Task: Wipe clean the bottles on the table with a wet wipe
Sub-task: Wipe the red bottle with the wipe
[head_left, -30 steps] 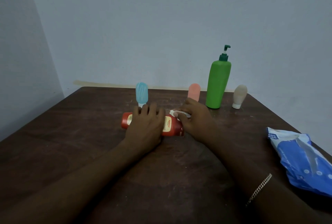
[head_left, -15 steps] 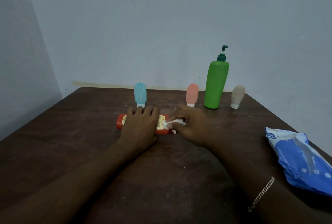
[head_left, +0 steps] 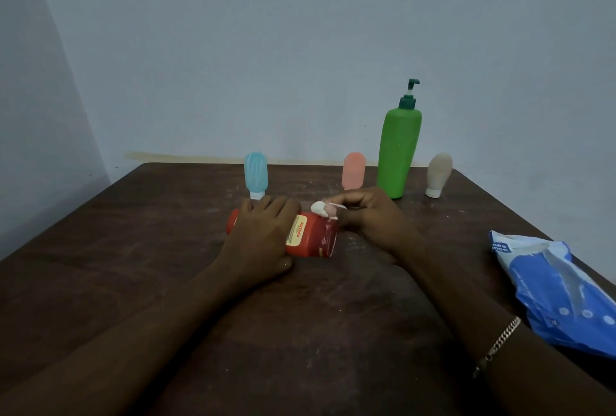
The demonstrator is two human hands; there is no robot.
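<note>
Red bottle pinned flat, wipe at the base end

The red bottle point(head_left: 311, 235) lies on its side in the middle of the table point(head_left: 133, 249), cap end to the left, flat base to the right. The left hand point(head_left: 263, 237) is wrapped over its waist, fingers across the top and thumb tucked in on the near side, clamping it down. The right hand point(head_left: 370, 220) pinches a bunched wet wipe point(head_left: 320, 209) against the upper edge of the base end.

How will it handle? It looks like smooth, stiff plastic, light enough for one hand to turn, and the body is rounded, so it wants to roll once the grip slackens. A damp film will likely make it slicker too, glossy label included. The waist, where the left hand sits, looks the sensible hold: broad and well away from the cap. The wipe is soft and limp, and balled up like this it gives only a small working face, so spreading it out would cover more.

Standing at the back, well apart from the hands, are a blue tube bottle point(head_left: 256, 175), a pink bottle point(head_left: 354, 170) just behind the right hand's knuckles, a tall green pump bottle point(head_left: 398, 152) and a beige bottle point(head_left: 439, 172). The green one looks top-heavy, so I'd take it round the body, not the pump. The blue wipes pack point(head_left: 553, 289) lies at the right edge
</note>
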